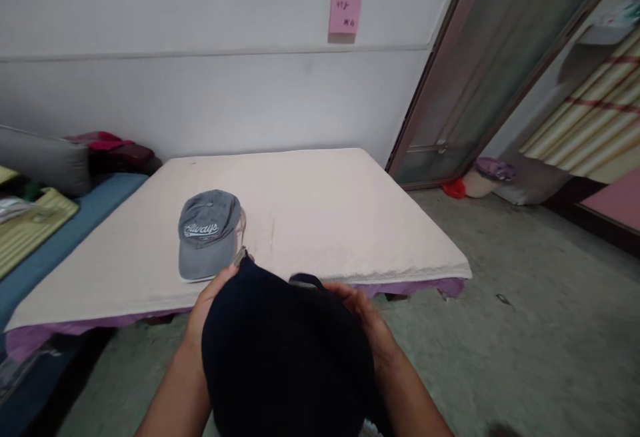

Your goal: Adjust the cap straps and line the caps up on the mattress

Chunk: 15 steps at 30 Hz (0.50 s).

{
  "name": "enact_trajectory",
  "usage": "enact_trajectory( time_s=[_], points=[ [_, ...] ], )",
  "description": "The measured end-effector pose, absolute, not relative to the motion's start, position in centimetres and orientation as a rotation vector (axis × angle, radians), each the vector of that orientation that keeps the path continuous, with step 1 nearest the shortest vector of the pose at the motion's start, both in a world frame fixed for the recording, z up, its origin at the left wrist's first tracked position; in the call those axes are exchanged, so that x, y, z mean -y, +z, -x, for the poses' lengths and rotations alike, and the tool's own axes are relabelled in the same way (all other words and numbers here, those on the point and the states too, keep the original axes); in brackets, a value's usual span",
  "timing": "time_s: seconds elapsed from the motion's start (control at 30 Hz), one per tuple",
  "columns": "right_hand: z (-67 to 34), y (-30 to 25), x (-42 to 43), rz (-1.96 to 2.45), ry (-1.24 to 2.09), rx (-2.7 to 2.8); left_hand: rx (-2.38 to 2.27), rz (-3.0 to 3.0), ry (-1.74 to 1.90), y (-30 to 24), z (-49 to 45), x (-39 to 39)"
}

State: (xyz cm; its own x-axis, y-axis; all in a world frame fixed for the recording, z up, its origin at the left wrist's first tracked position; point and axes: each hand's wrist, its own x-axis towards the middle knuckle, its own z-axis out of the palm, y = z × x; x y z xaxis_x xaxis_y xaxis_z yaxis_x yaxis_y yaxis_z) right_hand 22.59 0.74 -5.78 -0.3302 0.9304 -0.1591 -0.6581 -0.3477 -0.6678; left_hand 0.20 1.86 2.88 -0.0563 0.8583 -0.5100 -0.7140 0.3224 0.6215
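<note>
A dark navy baseball cap [285, 350] is held up close in front of me, its crown filling the lower middle of the view. My left hand [204, 309] grips its left edge, the thumb beside a small metal buckle [241, 255]. On the other side, my right hand [369, 320] is closed on the cap near a dark strap loop [306, 280]. Most fingertips are hidden behind the fabric. Just beyond my left hand, a grey-blue cap [210, 234] with white "Always" lettering lies on the bed, brim toward me.
The bed has a cream cover [320, 210] over a purple cloth [415, 288]. At left are a grey pillow [45, 157] and folded fabrics. A pink note [345, 10] is taped to the wall. Grey floor [540, 317] and a sliding door [450, 77] lie to the right.
</note>
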Motion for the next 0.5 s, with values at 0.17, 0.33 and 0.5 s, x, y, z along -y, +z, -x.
enact_trajectory(
  time_s=[0.17, 0.33, 0.5],
  points=[
    [-21.9, -7.5, 0.5, 0.677, 2.01, 0.633, -0.994, -0.099, 1.236, 1.9, 0.8, -3.2],
    [-20.9, -6.5, -1.7, 0.678, 1.772, 0.517, -0.919, -0.235, 1.282, -1.2, 1.9, -2.6],
    [-20.8, -7.0, -2.5, 0.691, 1.725, 0.492, -0.883, -0.341, 1.278, -5.8, 2.1, 0.7]
  ],
)
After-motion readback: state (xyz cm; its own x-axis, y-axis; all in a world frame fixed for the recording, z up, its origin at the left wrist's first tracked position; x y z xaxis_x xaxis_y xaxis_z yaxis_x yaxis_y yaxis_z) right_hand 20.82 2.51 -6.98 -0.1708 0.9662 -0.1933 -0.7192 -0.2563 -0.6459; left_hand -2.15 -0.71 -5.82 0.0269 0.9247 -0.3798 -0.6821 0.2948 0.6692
